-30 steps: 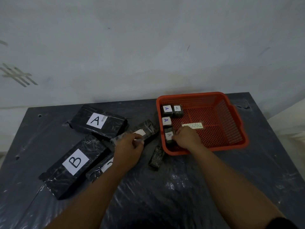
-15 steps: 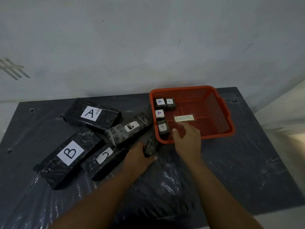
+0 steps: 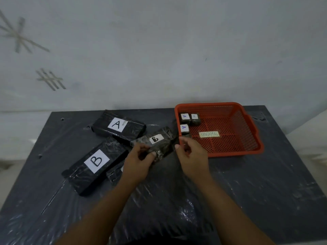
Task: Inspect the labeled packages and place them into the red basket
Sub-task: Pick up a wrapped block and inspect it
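My left hand (image 3: 139, 161) grips a small dark wrapped package (image 3: 160, 155) just above the table, in front of the medium package labelled B (image 3: 155, 139). My right hand (image 3: 192, 154) hovers beside that small package's right end, in front of the red basket's (image 3: 247, 119) near-left corner. Its fingers are loosely curled and I see nothing in them. Three small packages marked A (image 3: 184, 118) (image 3: 195, 119) (image 3: 184, 129) lie along the basket's left side. The right hand mostly hides another one below them. A large package A (image 3: 118, 125) and a large package B (image 3: 96, 161) lie on the left.
An "ABNORMAL" label (image 3: 209, 134) lies on the basket floor. One more wrapped package (image 3: 114, 174) pokes out from under my left wrist. The dark table (image 3: 247, 200) is covered in shiny plastic film, with a grey wall behind it.
My left hand has taken hold of the small package from the table and raised it. My right hand has drawn back out of the basket toward the package.
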{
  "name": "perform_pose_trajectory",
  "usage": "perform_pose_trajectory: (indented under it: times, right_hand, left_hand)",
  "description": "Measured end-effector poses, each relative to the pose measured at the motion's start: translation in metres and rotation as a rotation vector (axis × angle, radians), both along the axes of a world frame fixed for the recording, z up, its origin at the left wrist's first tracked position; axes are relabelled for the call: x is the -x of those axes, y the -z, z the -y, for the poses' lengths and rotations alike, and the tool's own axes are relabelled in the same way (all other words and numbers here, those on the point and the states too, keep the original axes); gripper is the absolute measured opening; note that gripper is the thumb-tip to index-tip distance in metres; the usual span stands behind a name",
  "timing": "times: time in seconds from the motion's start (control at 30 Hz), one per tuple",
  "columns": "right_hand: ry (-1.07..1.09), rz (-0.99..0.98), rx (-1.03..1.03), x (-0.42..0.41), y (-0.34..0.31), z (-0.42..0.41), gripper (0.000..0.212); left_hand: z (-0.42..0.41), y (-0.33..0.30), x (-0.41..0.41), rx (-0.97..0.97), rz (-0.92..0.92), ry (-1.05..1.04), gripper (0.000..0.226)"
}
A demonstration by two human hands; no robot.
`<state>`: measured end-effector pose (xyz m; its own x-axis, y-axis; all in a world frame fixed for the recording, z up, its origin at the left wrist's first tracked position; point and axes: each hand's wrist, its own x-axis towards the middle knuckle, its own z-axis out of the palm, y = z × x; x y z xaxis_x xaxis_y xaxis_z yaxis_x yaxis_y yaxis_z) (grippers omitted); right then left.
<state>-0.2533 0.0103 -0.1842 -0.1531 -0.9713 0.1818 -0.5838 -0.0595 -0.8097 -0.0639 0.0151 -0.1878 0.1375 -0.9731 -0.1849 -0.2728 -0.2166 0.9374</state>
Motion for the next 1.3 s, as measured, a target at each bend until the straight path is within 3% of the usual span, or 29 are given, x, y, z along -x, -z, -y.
perform_pose_trajectory:
  times: [0.27, 0.6, 0.87, 1.2, 1.3]
  right_hand:
    - [-0.121, 0.369, -0.135, -0.029, -0.046, 0.008, 0.039]
    - [-0.218, 0.671, -0.202, -0.048, -0.076, 0.012, 0.029]
    - [-0.191, 0.742, -0.172, -0.055, -0.084, 0.011, 0.026]
    - [-0.211, 0.654, -0.158, -0.061, -0.087, 0.011, 0.03]
    - [-0.197, 0.724, -0.194, -0.062, -0.088, 0.01, 0.033]
  left_hand:
    - [0.01, -0.054, -0.022, 0.078, -0.303, -0.034, 0.013]
    - [0.01, -0.091, -0.033, 0.113, -0.338, -0.002, 0.018]
    - [0.01, -0.096, -0.038, 0.102, -0.337, 0.015, 0.022]
    - [0.011, -0.1, -0.043, 0.163, -0.273, -0.002, 0.027]
    - [0.012, -0.102, -0.046, 0.176, -0.262, 0.025, 0.028]
